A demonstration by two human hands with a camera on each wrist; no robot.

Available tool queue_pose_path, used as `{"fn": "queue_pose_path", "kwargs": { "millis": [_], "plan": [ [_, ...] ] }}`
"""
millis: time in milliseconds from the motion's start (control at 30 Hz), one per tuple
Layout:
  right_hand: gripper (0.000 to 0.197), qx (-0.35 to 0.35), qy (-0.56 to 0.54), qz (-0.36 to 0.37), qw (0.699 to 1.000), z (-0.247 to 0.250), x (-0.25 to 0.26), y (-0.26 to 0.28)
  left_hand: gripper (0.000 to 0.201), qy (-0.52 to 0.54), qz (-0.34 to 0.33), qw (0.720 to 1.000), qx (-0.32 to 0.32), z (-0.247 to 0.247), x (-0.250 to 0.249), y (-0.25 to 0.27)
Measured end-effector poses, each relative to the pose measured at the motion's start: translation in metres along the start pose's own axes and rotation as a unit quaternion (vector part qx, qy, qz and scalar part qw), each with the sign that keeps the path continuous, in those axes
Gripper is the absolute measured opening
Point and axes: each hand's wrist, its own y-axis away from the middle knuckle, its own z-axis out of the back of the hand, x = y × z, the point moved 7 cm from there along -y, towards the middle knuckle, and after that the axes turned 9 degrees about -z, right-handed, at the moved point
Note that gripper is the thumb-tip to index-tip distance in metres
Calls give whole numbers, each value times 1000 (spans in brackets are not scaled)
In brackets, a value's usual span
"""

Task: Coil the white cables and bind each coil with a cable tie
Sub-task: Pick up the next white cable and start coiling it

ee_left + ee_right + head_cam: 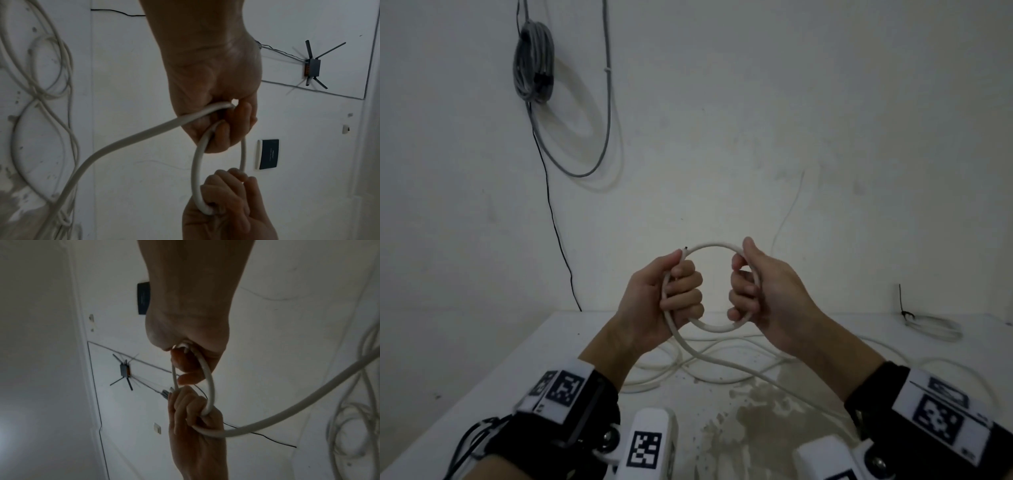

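A white cable (714, 245) forms one round loop held up above the white table (510, 363). My left hand (671, 294) grips the loop's left side, where the cable's cut end pokes out above the thumb. My right hand (753, 291) grips the right side with fingers curled round it. In the left wrist view the loop (196, 164) runs from my left hand (218, 116) down to my right hand (224, 203). The right wrist view shows the loop (210, 379) between both fists. The cable's long tail (756, 371) drops to the table among loose white strands.
A bound white coil with a black tie (931, 325) lies at the table's back right. A grey cable bundle (532, 61) and a thin black wire (551, 212) hang on the wall. A router (312, 67) is mounted on the wall. A stained patch (750, 407) marks the table.
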Motion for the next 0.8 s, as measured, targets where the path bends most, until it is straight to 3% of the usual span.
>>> {"fn": "queue_pose_path", "kwargs": {
  "millis": [100,233,433,600,800],
  "plan": [
    [36,4,71,-13,997,4,8,-4,33,-43,37,998,3,-1,2,1],
    [26,19,137,29,990,5,17,-6,36,-90,51,995,1,-4,3,2],
    [25,5,29,56,998,11,18,-6,34,-122,15,992,-11,-9,-3,1],
    [26,26,-57,64,996,12,14,-5,35,-192,-9,980,-57,-11,-8,1],
    [24,36,-116,64,991,15,12,-4,24,-330,-44,941,-53,-16,-18,0]
  ]
}}
